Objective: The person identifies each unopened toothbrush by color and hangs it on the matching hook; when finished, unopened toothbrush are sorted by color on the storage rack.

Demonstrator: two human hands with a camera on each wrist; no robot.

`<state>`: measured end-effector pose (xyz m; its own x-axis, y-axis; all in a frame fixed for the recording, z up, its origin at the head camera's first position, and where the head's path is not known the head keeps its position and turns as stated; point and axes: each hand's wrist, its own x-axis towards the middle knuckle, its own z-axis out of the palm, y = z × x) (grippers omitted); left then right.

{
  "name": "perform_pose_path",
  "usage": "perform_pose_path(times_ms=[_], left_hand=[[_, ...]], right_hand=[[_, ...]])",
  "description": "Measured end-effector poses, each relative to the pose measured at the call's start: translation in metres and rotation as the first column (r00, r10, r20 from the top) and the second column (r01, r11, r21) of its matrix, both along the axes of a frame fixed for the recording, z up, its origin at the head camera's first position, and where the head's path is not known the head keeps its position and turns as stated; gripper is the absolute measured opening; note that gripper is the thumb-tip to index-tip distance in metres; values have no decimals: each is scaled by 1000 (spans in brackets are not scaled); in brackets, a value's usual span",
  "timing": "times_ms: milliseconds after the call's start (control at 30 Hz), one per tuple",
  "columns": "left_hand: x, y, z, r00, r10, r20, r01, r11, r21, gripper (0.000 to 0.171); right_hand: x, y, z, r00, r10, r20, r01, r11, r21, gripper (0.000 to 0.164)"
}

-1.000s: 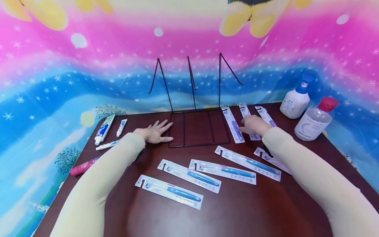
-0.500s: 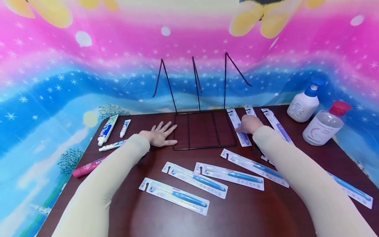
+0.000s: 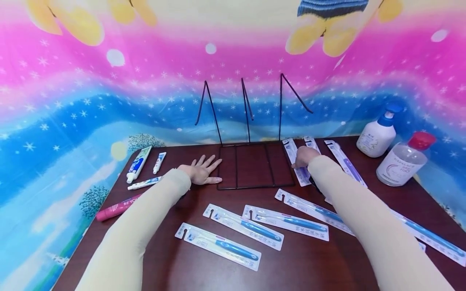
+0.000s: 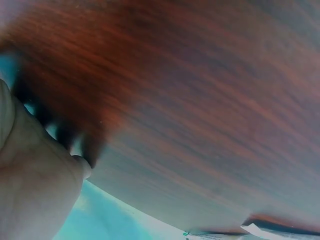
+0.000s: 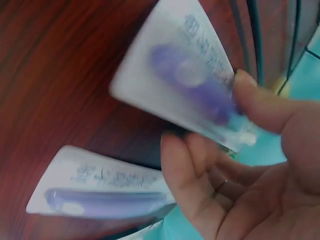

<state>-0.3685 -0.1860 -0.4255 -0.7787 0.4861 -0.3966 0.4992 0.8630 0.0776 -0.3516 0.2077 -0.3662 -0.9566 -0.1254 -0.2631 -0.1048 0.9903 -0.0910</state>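
Right hand [image 3: 305, 157] is now pinching the leftmost purple-handled toothbrush package [image 3: 301, 177] between thumb and fingers, just right of the black wire rack [image 3: 236, 167], whereas a second ago it was reaching over the middle package [image 3: 311, 142]. Left hand [image 3: 201, 171] is still lying spread on the tabletop [image 3: 156, 250] at the rack's left edge; wrist-view blur is leaving any lift uncertain.

three purple-handled toothbrush packs [image 3: 302, 175], at least five blue-handled packs [image 3: 218, 246], four tubes [image 3: 139, 164], two bottles [image 3: 376, 139], one wire rack [image 3: 236, 167]
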Motion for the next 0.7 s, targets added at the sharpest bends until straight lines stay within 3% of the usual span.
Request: perform_pose_path(times_ms=[200, 300, 400, 500, 567, 700], left_hand=[[-2, -1, -2, 1000, 12, 6, -12, 1000, 3, 91], [-1, -1, 2, 1000, -1, 19, 0, 999, 37, 89], [-1, -1, 4, 1000, -17, 22, 15, 998, 60, 88], [-2, -1, 3, 1000, -22, 9, 22, 999, 49, 88], [0, 1, 6, 1000, -9, 3, 9, 1000, -3, 89], [-6, 0, -4, 1000, 8, 10, -7, 1000, -16, 92]], right_hand=[[10, 21, 21, 999, -39, -10, 38, 994, -99, 13], [24, 34, 38, 997, -76, -15, 71, 970, -234, 24], [44, 48, 55, 990, -139, -1, 129, 917, -378, 38], [67, 58, 69, 988, -149, -26, 125, 900, -418, 42], [82, 62, 75, 988, -149, -44, 115, 893, -436, 45], [110, 65, 83, 987, -126, -103, 64, 882, -467, 54]])
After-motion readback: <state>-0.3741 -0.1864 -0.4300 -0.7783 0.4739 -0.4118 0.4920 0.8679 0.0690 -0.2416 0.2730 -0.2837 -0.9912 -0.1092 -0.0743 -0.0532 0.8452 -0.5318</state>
